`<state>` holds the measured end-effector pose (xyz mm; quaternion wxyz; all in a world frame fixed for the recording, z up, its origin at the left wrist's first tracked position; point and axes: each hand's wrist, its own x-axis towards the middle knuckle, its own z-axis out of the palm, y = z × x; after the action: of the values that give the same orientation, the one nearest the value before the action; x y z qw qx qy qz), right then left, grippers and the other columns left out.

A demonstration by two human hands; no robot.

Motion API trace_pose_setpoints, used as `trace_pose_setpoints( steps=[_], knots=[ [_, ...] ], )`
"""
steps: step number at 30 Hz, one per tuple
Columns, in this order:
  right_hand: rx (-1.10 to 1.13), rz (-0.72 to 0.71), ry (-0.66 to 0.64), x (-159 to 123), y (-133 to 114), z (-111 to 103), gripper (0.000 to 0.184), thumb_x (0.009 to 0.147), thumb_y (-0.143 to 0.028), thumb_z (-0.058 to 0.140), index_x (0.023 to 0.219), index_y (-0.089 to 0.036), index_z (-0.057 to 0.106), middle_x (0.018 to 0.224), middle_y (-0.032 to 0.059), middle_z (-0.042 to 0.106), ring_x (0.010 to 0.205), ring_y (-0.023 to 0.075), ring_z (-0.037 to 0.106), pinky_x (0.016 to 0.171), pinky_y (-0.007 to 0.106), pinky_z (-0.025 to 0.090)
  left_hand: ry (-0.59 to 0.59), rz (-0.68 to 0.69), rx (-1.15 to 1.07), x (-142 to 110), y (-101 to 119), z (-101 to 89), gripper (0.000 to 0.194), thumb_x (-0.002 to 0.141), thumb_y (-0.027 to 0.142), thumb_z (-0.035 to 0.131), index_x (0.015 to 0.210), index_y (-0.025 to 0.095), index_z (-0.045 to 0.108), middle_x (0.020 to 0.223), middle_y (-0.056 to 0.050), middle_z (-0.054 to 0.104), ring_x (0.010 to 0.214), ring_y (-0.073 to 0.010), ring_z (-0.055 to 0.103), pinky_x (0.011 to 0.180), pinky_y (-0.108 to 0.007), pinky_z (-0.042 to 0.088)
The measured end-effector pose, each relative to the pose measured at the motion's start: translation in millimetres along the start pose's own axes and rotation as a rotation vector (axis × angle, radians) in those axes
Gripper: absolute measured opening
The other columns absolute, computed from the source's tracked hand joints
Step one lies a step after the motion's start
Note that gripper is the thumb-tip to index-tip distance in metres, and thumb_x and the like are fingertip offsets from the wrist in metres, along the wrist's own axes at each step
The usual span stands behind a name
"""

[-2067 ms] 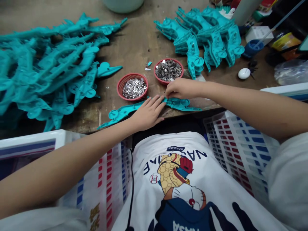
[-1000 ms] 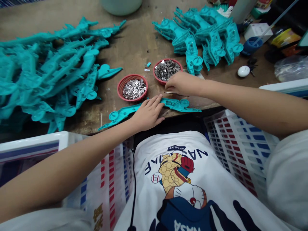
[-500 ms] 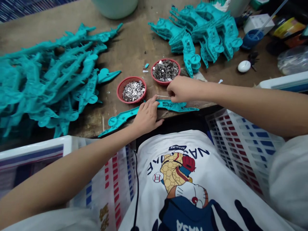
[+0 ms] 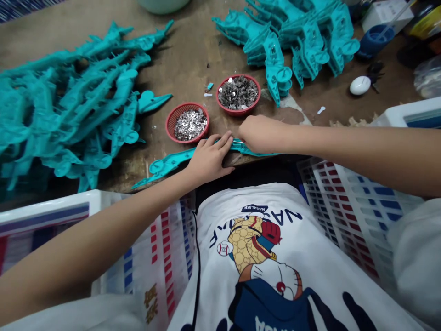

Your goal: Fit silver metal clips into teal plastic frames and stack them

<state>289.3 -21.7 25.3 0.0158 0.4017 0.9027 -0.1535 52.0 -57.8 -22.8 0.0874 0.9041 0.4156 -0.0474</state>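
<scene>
A long teal plastic part (image 4: 168, 163) lies along the near edge of the wooden table (image 4: 193, 59). My left hand (image 4: 208, 158) rests flat on its middle, fingers stretched out and pressing it down. My right hand (image 4: 258, 133) is closed in a pinch over the part just right of the left fingertips; what it pinches is hidden. Behind the hands stand two small red baskets: the left basket (image 4: 187, 122) holds shiny metal washers, the right basket (image 4: 238, 94) holds darker metal bits.
A big heap of teal parts (image 4: 65, 105) covers the table's left. A second stack of teal parts (image 4: 296, 41) sits at the back right, near a blue cup (image 4: 374, 43) and a white oval object (image 4: 360, 85). White slotted crates (image 4: 347, 207) flank my lap.
My right hand took a thin metal pin from beside the right basket and brought it down onto the teal part. The left hand stayed on the part.
</scene>
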Motion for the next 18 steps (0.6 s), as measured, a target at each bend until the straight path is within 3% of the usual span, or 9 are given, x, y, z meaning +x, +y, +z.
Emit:
trace_pose_setpoints(
  steps=[5, 9, 12, 14, 18],
  knots=[
    [-0.147, 0.148, -0.109, -4.3, -15.7, -1.6, 0.029, 0.102, -0.011, 0.067, 0.119, -0.009, 0.09, 0.098, 0.0241, 0.085, 0.095, 0.0361, 0.083, 0.078, 0.037, 0.054, 0.027, 0.005, -0.054, 0.2, -1.1, 4.2, 0.107, 0.09, 0.043, 0.087, 0.183, 0.013, 0.043, 0.188, -0.023, 0.047, 0.167, -0.0499, 0.044, 0.134, -0.065, 0.041],
    [-0.113, 0.149, -0.11, -3.4, 1.6, -13.2, 0.016, 0.094, -0.017, 0.08, 0.105, -0.009, 0.09, 0.089, 0.0183, 0.083, 0.09, 0.0336, 0.08, 0.077, 0.037, 0.053, 0.073, -0.047, -0.085, -1.6, -0.6, 9.9, 0.116, 0.09, 0.043, 0.09, 0.185, 0.007, 0.033, 0.182, -0.028, 0.052, 0.168, -0.0477, 0.045, 0.135, -0.061, 0.042],
    [0.004, 0.101, 0.042, -1.3, 24.9, -22.6, 0.012, 0.095, -0.022, 0.08, 0.097, -0.013, 0.088, 0.083, 0.0116, 0.081, 0.091, 0.0305, 0.077, 0.085, 0.038, 0.055, 0.069, -0.006, -0.071, -3.2, -0.4, 11.1, 0.104, 0.094, 0.04, 0.085, 0.184, 0.015, 0.04, 0.187, -0.024, 0.047, 0.169, -0.0475, 0.045, 0.134, -0.064, 0.042],
    [0.117, 0.05, 0.183, -0.4, 32.6, -24.9, 0.017, 0.101, -0.022, 0.073, 0.105, -0.014, 0.087, 0.091, 0.0106, 0.082, 0.098, 0.0296, 0.076, 0.09, 0.039, 0.055, 0.058, 0.021, -0.057, -3.8, -0.2, 10.5, 0.095, 0.096, 0.039, 0.083, 0.181, 0.018, 0.047, 0.19, -0.021, 0.044, 0.17, -0.0483, 0.043, 0.135, -0.066, 0.04],
    [0.26, -0.003, 0.282, 0.5, 24.4, -18.4, 0.023, 0.105, -0.021, 0.068, 0.122, -0.014, 0.081, 0.107, 0.012, 0.083, 0.106, 0.0292, 0.074, 0.095, 0.04, 0.055, 0.046, 0.002, -0.048, -2.9, 0.8, 8.2, 0.097, 0.093, 0.037, 0.086, 0.179, 0.013, 0.049, 0.188, -0.023, 0.045, 0.171, -0.0491, 0.043, 0.135, -0.067, 0.041]
  ],
)
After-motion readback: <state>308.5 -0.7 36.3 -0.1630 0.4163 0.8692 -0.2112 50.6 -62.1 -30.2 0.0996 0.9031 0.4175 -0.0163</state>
